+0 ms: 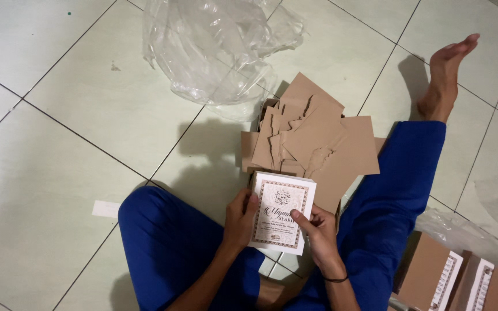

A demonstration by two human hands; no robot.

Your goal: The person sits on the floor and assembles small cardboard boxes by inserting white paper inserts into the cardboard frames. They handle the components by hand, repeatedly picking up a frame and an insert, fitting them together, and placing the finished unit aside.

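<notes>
While seated cross-legged on the tiled floor (59, 115), a small white book (282, 213) is held over the lap.
Book: white cover with a brown ornamental frame, face up, slightly tilted, between the knees and just short of the torn cardboard (312, 144).
Left hand (238, 222): clamped on the book's left edge, thumb laid on the cover.
Right hand (318, 230): closed on the lower right corner, thumb on the cover, fingers hidden beneath.
Cardboard: ripped brown pieces piled on an opened box, touching the book's far edge or just behind it; which cannot be told.
Plastic wrap (214, 46): clear, crumpled, well beyond the box.
Other books (439, 276): stacked at the right, by the blue trouser leg (387, 196).
Risk: cover likely to be creased if thumb pressure is raised at the corner.
Risk: a slip is judged possible, grip being at the edges only; the book would land on the tiles or on rough cardboard, and the corners could be dented.
</notes>
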